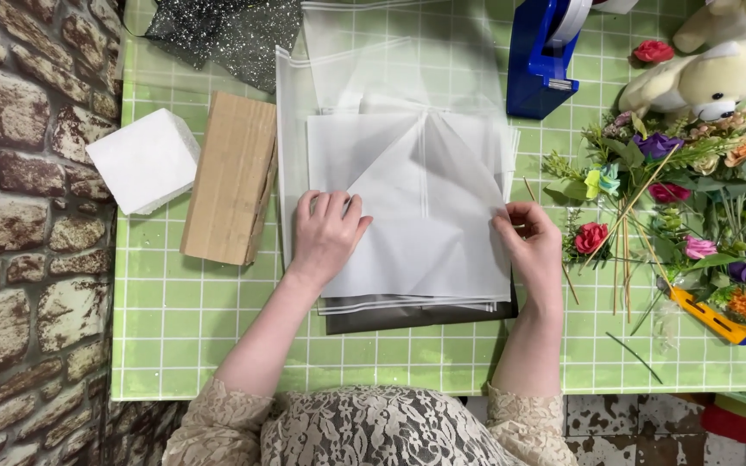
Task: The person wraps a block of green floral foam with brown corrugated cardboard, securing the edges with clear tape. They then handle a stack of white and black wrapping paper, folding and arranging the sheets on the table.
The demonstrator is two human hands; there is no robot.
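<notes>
Folding step: white sheet (425, 216) at frame centre pressed flat by left hand (328, 235), edge pinched by right hand (533, 244); crease alignment needed next.

Bare green grid mat (218, 345) lies open at 6 to 7 o'clock of the white sheet stack (416, 207). Cardboard block (233, 177) and foam cube (142, 160) obstruct 9 o'clock. Artificial flowers (692, 216) obstruct 3 o'clock; blue tape dispenser (544, 60) obstructs 1 o'clock.
</notes>
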